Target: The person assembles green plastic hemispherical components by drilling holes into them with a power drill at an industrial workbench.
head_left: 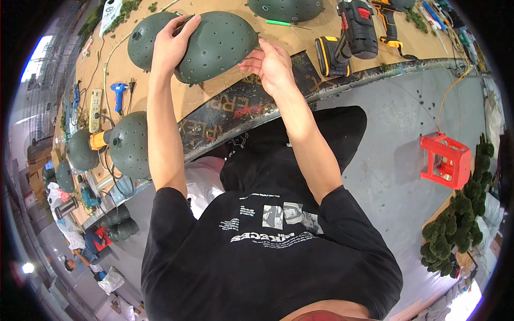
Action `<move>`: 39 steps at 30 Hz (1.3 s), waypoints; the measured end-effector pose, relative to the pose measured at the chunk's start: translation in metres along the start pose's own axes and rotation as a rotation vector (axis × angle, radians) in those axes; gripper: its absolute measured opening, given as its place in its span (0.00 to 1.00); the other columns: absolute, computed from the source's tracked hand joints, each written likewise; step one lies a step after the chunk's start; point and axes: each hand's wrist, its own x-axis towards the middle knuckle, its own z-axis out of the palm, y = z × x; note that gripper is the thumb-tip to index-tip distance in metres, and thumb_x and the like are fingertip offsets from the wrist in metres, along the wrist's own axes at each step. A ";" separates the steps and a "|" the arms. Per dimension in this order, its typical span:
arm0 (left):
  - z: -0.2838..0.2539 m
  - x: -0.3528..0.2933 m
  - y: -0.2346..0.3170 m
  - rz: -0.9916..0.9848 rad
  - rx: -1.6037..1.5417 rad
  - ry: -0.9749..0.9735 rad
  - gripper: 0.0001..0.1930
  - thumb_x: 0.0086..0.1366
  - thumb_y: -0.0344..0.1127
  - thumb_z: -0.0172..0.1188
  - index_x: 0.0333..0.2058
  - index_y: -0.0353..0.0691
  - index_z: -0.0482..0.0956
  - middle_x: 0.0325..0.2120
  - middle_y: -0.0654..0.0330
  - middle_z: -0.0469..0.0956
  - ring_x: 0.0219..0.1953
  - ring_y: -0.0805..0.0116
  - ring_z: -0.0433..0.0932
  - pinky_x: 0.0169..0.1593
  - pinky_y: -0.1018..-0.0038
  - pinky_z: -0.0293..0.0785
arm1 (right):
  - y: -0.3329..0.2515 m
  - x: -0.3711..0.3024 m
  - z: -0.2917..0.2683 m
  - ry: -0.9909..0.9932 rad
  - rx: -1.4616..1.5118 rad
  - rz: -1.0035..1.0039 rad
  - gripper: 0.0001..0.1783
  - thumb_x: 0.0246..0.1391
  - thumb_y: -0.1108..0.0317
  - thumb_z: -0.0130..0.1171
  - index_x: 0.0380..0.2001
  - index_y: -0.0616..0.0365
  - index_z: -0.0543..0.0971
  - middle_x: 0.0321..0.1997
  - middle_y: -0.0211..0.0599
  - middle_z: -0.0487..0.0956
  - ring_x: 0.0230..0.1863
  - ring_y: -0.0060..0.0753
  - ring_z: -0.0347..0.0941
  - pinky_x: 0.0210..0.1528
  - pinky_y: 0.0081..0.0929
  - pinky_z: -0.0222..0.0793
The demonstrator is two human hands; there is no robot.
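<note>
A dark green plastic dome shell [219, 45], dotted with small holes, is tilted up off the workbench. My left hand [172, 45] grips it by its left side, fingers bent over the edge. At the shell's right end is my right hand [270, 64], palm partly turned up and fingers apart, with a fingertip at the rim. Behind my left hand, a second green perforated shell [144, 40] rests on the bench. Another such shell [286, 8] lies at the far edge of view, with a green-handled thin tool [278, 23] close to it.
To the right stand a cordless drill [358, 32] and a yellow-black power tool [388, 27]. A blue glue gun [118, 96], a power strip [96, 109] and more shells [131, 144] lie left. A red stool [445, 160] stands on the floor near green foliage bundles [452, 235].
</note>
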 end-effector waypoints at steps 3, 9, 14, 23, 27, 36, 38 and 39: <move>0.009 0.002 0.005 -0.002 -0.032 -0.020 0.31 0.64 0.54 0.68 0.55 0.34 0.82 0.46 0.51 0.85 0.46 0.68 0.82 0.52 0.73 0.76 | -0.008 -0.010 -0.009 -0.001 -0.015 -0.012 0.21 0.73 0.58 0.48 0.50 0.70 0.74 0.42 0.52 0.84 0.37 0.44 0.84 0.42 0.38 0.82; 0.000 0.003 -0.002 -0.026 -0.042 0.024 0.26 0.64 0.49 0.69 0.54 0.36 0.84 0.43 0.56 0.86 0.43 0.72 0.83 0.48 0.76 0.77 | -0.046 -0.080 -0.052 -0.028 -0.521 -0.215 0.27 0.66 0.60 0.63 0.59 0.69 0.71 0.49 0.47 0.83 0.42 0.34 0.83 0.45 0.29 0.80; -0.006 0.015 -0.004 -0.039 -0.053 -0.003 0.20 0.68 0.47 0.67 0.52 0.39 0.86 0.41 0.62 0.86 0.40 0.77 0.81 0.46 0.78 0.76 | -0.120 -0.132 -0.097 0.251 -0.785 -0.283 0.18 0.63 0.64 0.67 0.48 0.68 0.79 0.42 0.40 0.85 0.41 0.27 0.82 0.47 0.25 0.78; -0.007 0.028 0.011 0.040 0.037 -0.016 0.21 0.66 0.48 0.69 0.49 0.39 0.88 0.35 0.63 0.87 0.35 0.77 0.82 0.42 0.76 0.77 | -0.122 -0.072 -0.113 0.196 -0.967 -0.850 0.38 0.53 0.65 0.74 0.63 0.66 0.69 0.61 0.44 0.76 0.53 0.36 0.78 0.55 0.34 0.75; 0.005 0.016 0.045 0.083 0.083 -0.033 0.18 0.66 0.40 0.63 0.45 0.30 0.84 0.38 0.48 0.86 0.40 0.60 0.84 0.47 0.67 0.77 | -0.112 -0.031 -0.108 0.044 -0.778 -0.732 0.28 0.57 0.66 0.71 0.57 0.67 0.74 0.53 0.39 0.81 0.56 0.30 0.76 0.60 0.31 0.71; 0.041 0.039 -0.037 0.519 0.261 0.009 0.19 0.68 0.47 0.66 0.49 0.40 0.83 0.44 0.57 0.84 0.49 0.64 0.81 0.56 0.70 0.73 | -0.120 0.010 -0.104 0.158 -0.800 -0.962 0.13 0.61 0.69 0.68 0.46 0.60 0.79 0.37 0.30 0.80 0.38 0.27 0.77 0.42 0.30 0.76; 0.044 0.042 -0.045 0.528 0.224 0.019 0.19 0.69 0.46 0.65 0.50 0.40 0.82 0.44 0.56 0.84 0.49 0.64 0.81 0.56 0.69 0.73 | -0.129 -0.012 -0.098 0.136 -0.672 -0.759 0.16 0.61 0.68 0.68 0.50 0.58 0.79 0.37 0.31 0.80 0.37 0.26 0.78 0.41 0.28 0.77; 0.050 0.040 -0.047 0.535 0.176 0.016 0.19 0.69 0.46 0.65 0.52 0.40 0.81 0.45 0.56 0.84 0.50 0.63 0.81 0.56 0.69 0.73 | -0.133 -0.029 -0.102 0.129 -0.551 -0.553 0.20 0.60 0.67 0.69 0.54 0.56 0.78 0.38 0.32 0.81 0.36 0.25 0.79 0.40 0.26 0.77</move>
